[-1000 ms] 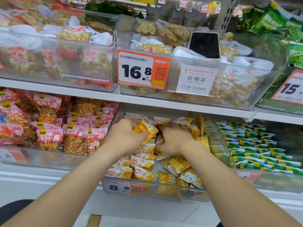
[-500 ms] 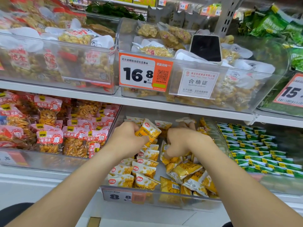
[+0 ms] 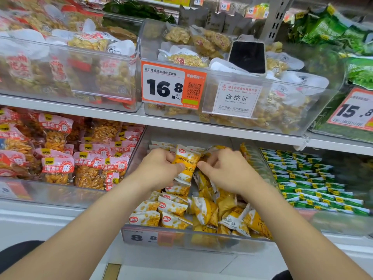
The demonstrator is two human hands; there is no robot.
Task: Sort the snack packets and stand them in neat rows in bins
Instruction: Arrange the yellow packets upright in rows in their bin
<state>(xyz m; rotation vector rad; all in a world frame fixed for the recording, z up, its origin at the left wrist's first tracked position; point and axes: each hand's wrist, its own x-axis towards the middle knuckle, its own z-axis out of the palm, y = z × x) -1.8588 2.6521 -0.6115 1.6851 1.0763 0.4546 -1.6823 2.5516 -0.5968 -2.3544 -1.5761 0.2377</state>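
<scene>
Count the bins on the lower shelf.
3: left bin holds red packets; middle bin, where left hand and right hand work, holds yellow packets; right bin holds green packets. More may lie beyond the frame edges.

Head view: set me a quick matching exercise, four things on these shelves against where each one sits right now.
Things
1. yellow-and-white crab-roe snack packet
2. flat black phone
3. small green foil packets
4. pink-labelled clear peanut bags

Places
A. in rows in the lower-right clear bin
B. in the grip of the left hand
C. in the lower-left clear bin
D. on top of the bags in the upper middle clear bin

Pairs: 1-B, 2-D, 3-A, 4-C
</scene>
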